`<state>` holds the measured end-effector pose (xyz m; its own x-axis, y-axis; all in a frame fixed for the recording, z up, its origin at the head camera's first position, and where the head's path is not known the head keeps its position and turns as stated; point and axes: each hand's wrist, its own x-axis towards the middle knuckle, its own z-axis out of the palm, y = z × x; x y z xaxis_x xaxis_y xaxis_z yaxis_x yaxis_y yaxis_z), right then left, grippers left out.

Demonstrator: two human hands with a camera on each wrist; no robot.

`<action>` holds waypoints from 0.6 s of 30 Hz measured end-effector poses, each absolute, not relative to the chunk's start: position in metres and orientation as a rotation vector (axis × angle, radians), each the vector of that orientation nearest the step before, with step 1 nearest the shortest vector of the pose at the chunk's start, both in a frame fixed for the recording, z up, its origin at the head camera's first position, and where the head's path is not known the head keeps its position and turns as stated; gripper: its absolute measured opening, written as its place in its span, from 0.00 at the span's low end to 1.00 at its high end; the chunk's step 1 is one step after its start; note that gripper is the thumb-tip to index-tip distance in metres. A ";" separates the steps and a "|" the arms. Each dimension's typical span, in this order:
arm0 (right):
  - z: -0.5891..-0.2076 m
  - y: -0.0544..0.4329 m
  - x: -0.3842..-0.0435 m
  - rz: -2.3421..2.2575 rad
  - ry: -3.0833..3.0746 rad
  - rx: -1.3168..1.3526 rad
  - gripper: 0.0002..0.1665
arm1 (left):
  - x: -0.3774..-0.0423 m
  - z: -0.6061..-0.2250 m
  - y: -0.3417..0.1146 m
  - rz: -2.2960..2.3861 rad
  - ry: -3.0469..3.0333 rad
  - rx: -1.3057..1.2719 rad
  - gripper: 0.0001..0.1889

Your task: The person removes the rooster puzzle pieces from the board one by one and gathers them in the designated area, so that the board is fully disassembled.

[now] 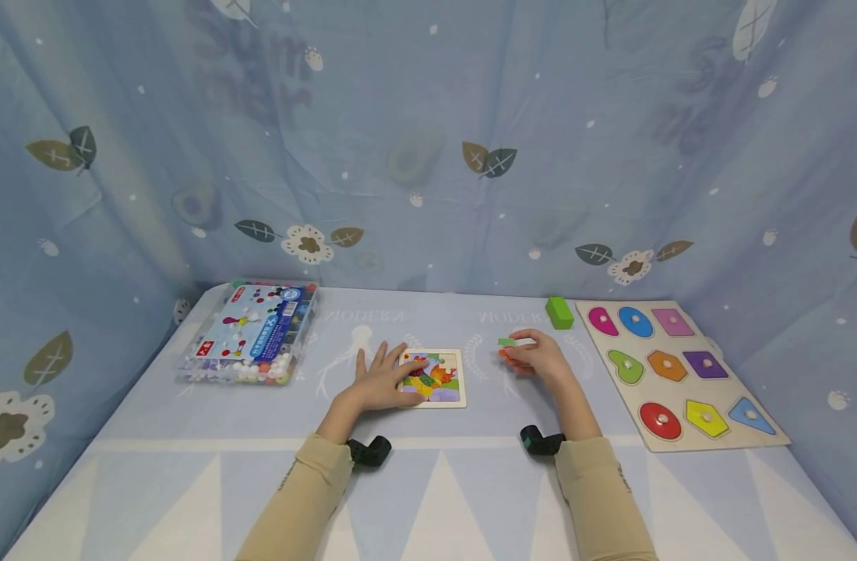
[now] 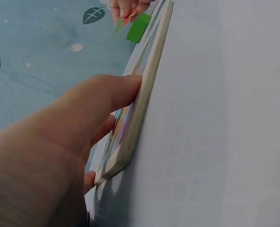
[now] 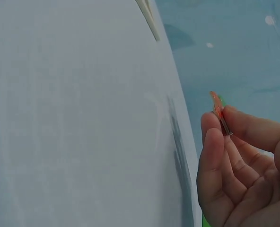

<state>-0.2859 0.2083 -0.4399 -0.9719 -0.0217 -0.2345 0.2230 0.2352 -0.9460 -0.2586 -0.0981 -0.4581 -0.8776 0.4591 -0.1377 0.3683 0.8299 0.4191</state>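
A small square jigsaw puzzle [image 1: 439, 393] with a colourful picture lies flat in its pale wooden frame. My left hand [image 1: 382, 382] rests on its left side with fingers spread. In the left wrist view, the thumb [image 2: 126, 90] presses along the frame's near edge. To the right of the puzzle, my right hand [image 1: 541, 358] is raised a little and pinches a puzzle piece [image 1: 506, 343] coloured green and orange. The right wrist view shows this thin puzzle piece [image 3: 219, 111] between thumb and fingertips, seen nearly edge-on.
A green block [image 1: 559, 312] stands beyond the right hand. On the right lies a wooden shape board [image 1: 635, 389] with several knobbed pieces. A clear plastic case [image 1: 249, 331] of beads sits at the left. A patterned curtain [image 1: 428, 117] hangs behind the table.
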 end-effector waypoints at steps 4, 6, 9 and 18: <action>-0.440 0.216 -0.285 -1.812 2.313 0.210 0.25 | -0.258 -0.456 -0.098 0.572 2.778 0.647 0.35; -0.440 0.220 -0.285 -1.808 2.319 0.208 0.25 | -0.258 -0.455 -0.098 0.573 2.775 0.647 0.35; -0.441 0.226 -0.285 -1.800 2.324 0.215 0.26 | -0.258 -0.455 -0.098 0.571 2.776 0.648 0.35; -0.442 0.240 -0.284 -1.730 2.408 0.353 0.27 | -0.258 -0.456 -0.098 0.562 2.776 0.645 0.35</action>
